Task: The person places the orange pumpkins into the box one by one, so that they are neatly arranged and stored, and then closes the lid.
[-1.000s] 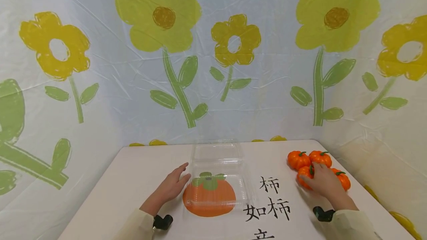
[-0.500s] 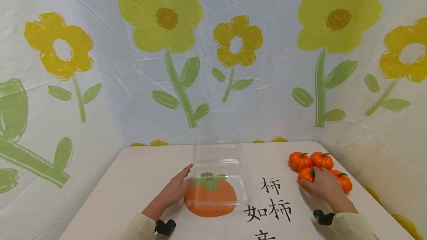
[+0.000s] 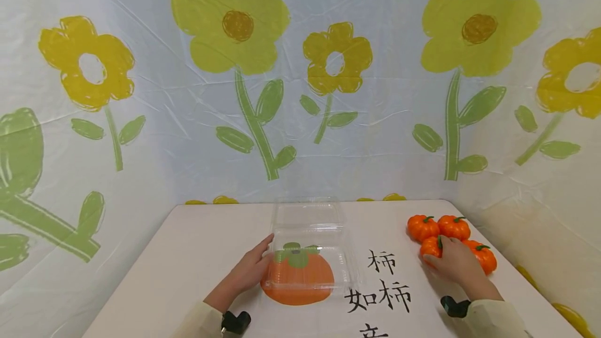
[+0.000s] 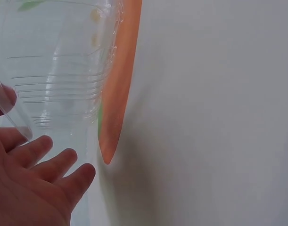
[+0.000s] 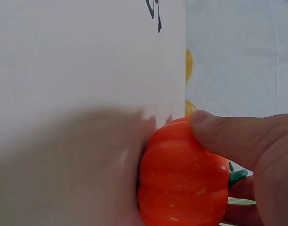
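Observation:
An open clear plastic clamshell box [image 3: 310, 267] lies over a printed persimmon on the table, its lid [image 3: 307, 214] folded back. At its left side, my left hand [image 3: 251, 270] holds the rim between thumb and index finger; the other fingers [image 4: 56, 165] are spread outside. My right hand [image 3: 462, 265] grips a small orange pumpkin [image 5: 184, 176] with a green stem, thumb on one side and fingers partly hidden behind it. This pumpkin still sits among several alike: one [image 3: 422, 228] at the back left, one [image 3: 453, 227] behind, one [image 3: 483, 258] to the right.
The pale table [image 3: 197, 239] bears black brush characters [image 3: 394, 296] between the box and the pumpkins. A flower-printed curtain [image 3: 375, 171] hangs behind it and at both sides. A black wrist mount [image 3: 455, 306] is on each forearm.
My left hand has moved right, from beside the box onto its left rim. The right hand's fingers have closed around the nearest pumpkin, which stays in its place.

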Demonstrator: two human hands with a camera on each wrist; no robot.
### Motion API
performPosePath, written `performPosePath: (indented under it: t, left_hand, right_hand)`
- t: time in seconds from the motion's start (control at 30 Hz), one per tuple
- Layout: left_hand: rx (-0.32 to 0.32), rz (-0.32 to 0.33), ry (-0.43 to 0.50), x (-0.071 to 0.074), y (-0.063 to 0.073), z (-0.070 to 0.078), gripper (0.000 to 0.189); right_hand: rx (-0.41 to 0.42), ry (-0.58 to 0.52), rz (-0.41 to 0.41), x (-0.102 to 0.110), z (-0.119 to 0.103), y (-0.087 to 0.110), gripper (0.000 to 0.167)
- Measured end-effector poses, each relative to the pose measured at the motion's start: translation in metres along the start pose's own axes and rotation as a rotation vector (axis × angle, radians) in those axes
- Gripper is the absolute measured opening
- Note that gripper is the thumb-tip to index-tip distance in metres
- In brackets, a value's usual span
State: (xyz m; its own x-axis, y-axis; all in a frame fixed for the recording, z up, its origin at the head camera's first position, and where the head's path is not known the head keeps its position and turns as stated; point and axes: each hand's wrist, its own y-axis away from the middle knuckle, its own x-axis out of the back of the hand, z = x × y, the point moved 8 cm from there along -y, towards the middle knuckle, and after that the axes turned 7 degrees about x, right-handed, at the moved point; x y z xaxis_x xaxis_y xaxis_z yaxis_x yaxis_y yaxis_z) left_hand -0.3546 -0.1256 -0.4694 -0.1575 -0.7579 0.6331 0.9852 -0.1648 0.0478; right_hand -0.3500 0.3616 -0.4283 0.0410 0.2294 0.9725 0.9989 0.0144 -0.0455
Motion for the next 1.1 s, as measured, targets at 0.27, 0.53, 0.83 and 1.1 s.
performPosePath:
  t: [0.27, 0.53, 0.83, 1.1]
  left_hand:
    - [-0.022, 0.027, 0.05, -0.002, 0.0, 0.002, 0.053]
    - [0.018, 0.024, 0.119, -0.006, 0.001, 0.003, 0.052]
    - [0.024, 0.05, 0.179, -0.006, 0.0, 0.004, 0.053]
    - [0.04, 0.06, 0.199, -0.005, 0.0, 0.003, 0.052]
  right_hand:
    - [0.031, 0.012, 0.021, 0.003, -0.006, 0.002, 0.088]
    - [0.056, 0.004, 0.042, 0.008, -0.017, 0.004, 0.096]
    - [0.104, -0.033, 0.067, 0.017, -0.043, 0.007, 0.108]
    - [0.169, -0.071, 0.117, 0.023, -0.068, 0.008, 0.094]
